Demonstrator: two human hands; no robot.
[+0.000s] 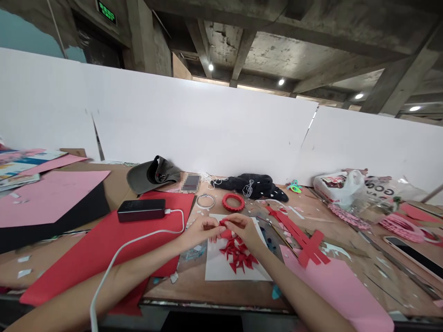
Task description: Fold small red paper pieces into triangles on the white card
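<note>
Red paper bit (223, 222) pinched by left grip (203, 229) and right grip (243, 227); red scraps (238, 256) strewn on white sheet (212, 270) beneath.

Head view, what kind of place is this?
Probably a paper-craft workspace in a bare concrete building: small red paper pieces lie on a white sheet, and exposed concrete beams run overhead.

"GOO" on plastic bag (390, 188); "EXIT" (seemingly) on green sign (106, 12).
</note>
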